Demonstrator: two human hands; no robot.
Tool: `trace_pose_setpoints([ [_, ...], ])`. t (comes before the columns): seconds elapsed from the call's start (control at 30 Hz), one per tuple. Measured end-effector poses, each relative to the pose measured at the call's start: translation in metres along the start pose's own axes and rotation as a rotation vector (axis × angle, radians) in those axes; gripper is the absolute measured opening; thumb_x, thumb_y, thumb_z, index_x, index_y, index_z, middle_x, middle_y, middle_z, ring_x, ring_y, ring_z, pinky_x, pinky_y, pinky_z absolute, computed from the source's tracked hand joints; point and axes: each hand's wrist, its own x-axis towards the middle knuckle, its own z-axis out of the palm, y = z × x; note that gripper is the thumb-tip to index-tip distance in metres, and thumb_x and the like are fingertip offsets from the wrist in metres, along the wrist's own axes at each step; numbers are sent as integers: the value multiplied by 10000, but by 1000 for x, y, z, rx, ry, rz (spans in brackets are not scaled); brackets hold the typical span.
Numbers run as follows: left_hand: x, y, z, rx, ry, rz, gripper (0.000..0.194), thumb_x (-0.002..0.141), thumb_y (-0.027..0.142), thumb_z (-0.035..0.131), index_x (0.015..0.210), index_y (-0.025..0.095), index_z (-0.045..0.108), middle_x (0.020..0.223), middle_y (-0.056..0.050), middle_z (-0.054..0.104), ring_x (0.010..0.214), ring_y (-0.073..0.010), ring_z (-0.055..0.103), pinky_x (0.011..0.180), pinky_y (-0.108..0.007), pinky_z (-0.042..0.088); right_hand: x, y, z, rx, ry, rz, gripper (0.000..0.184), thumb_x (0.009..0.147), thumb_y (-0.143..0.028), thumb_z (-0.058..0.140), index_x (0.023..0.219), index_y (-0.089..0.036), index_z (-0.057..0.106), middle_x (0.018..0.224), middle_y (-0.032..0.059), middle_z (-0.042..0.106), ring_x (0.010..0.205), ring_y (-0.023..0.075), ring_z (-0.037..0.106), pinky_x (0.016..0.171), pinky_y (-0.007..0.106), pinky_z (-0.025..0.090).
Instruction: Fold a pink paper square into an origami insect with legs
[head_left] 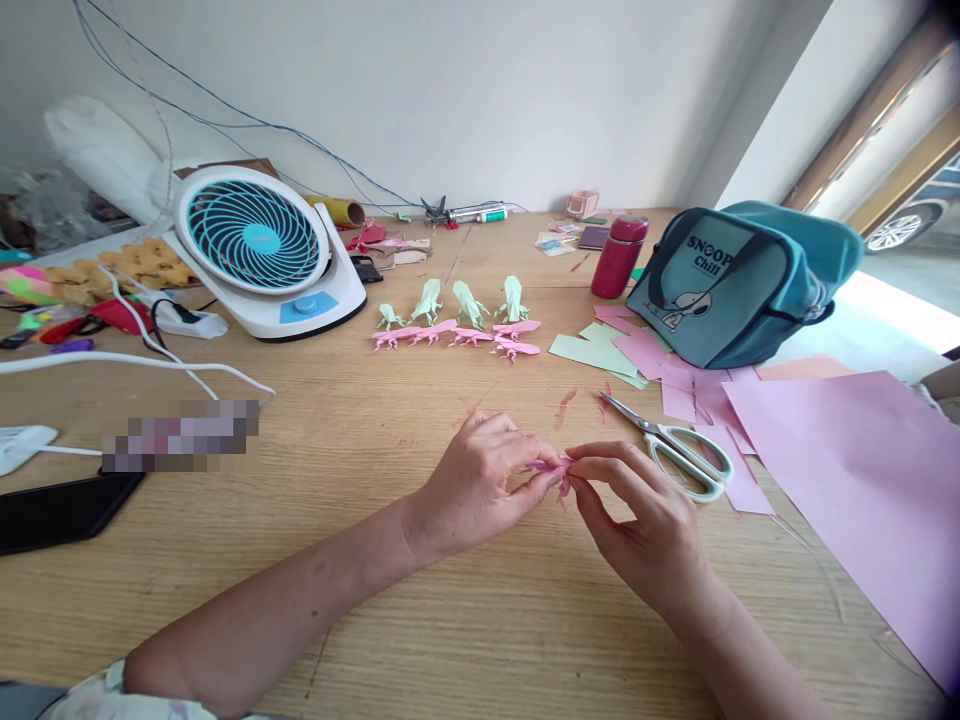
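Between my two hands is a small pink folded-paper figure (561,468), with thin leg-like points hanging below it. My left hand (487,475) pinches its left end between thumb and fingers. At its right end, the thumb and fingertips of my right hand (637,510) grip the paper. Much of the figure is hidden by my fingers. Close to my right hand lie scissors (679,450) with pale handles, their blades pointing up and left. Beyond my hands stand several pink paper insects (469,337) in front of several pale green paper insects (469,303).
A white and blue fan (259,240) stands at the back left, near cables and a black phone (60,510). On the right are a red flask (619,258), a teal bag (720,285), cut paper pieces (592,352) and a large pink sheet (855,460).
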Motion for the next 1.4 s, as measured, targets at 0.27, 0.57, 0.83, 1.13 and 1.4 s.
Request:
trace_pose_setpoints([
  [0.27,0,0,0,-16,-14,7,62,900,185,645,919,217,695,850,44,763,805,-142,638,860,-329,403,2,-2,1,149,-36,98,177,908,-59,545,946,-226,588,974,60,643,871,169,647,725,296,539],
  [0.57,-1,1,0,5,-15,19,53,906,192,643,925,213,688,866,47,763,816,-144,639,863,-334,398,2,-2,2,62,-39,21,181,909,-43,550,968,-212,575,956,60,626,844,154,630,711,287,518],
  [0.83,-1,-1,0,36,-61,29,65,912,209,636,898,204,699,818,25,745,801,-148,627,825,-328,392,-1,-2,1,-18,-73,-19,170,920,-54,549,961,-219,557,937,63,636,799,164,634,685,298,509],
  [1.13,-2,-1,1,29,-70,18,69,912,201,629,913,206,698,822,18,745,794,-145,635,828,-324,398,-1,-1,0,-14,-81,-1,150,938,-76,540,962,-221,565,964,60,645,805,151,642,678,274,499],
  [1.4,-3,-1,3,8,-60,-10,46,897,193,652,891,208,695,807,18,731,804,-144,643,856,-323,410,-2,-3,2,-82,-82,9,129,939,-91,531,929,-217,558,929,56,639,764,156,636,672,294,499],
])
